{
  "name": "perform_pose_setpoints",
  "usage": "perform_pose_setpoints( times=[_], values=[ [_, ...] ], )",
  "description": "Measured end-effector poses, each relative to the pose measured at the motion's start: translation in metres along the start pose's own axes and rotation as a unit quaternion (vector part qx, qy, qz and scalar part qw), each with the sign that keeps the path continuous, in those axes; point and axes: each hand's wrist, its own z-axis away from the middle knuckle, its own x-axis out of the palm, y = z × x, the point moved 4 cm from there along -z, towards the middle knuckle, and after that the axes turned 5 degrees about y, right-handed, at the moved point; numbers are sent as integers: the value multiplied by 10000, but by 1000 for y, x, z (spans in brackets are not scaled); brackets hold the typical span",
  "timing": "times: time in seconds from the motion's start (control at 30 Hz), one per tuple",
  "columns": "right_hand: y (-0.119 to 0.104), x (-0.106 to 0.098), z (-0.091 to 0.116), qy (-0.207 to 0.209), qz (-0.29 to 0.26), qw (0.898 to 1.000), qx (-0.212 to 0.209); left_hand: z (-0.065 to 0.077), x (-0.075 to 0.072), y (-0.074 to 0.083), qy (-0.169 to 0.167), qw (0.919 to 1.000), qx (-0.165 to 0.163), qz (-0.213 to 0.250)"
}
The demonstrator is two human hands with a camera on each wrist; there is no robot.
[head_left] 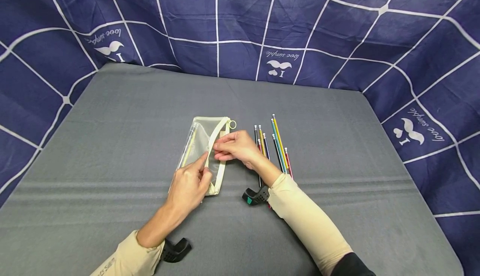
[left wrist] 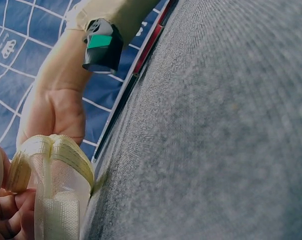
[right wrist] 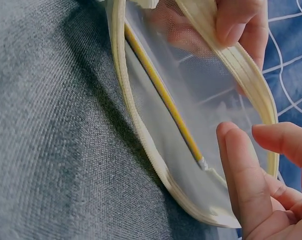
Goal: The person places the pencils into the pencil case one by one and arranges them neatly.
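Observation:
A see-through mesh pencil pouch [head_left: 202,126] with a cream zip lies on the grey table, its mouth held apart. My left hand [head_left: 189,184] pinches one zip edge between thumb and fingers; in the right wrist view that hand [right wrist: 243,25] grips the raised edge from the far side. At the opening, my right hand [head_left: 237,147] has its fingers extended and holds nothing. Inside the pouch lies a yellow pencil [right wrist: 165,100], its metal end towards my right fingertips. The left wrist view shows the pouch's end [left wrist: 66,195] with the right wrist behind.
Several pencils [head_left: 277,136] in black, yellow, teal, blue and red lie to the right of the pouch, partly beneath my right forearm. A round zip pull [head_left: 233,124] sits at the pouch's far corner. A blue checked curtain [head_left: 240,21] surrounds the grey table [head_left: 123,142].

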Motion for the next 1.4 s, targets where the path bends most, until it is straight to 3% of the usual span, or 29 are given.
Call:
perform_pose_setpoints(
  times=[0.37, 0.77, 1.4],
  values=[
    [-5, -1, 16, -114, 152, 9997, -125, 1, -2, -1, 78, 9999, 80, -8],
    [-9, -20, 47, 44, 386, 9987, -343, 3, -3, -1, 109, 9999, 79, 24],
    [-1, -83, 72, 494, 326, 9964, -611, 1, -1, 2, 184, 9997, 142, 24]
  ],
)
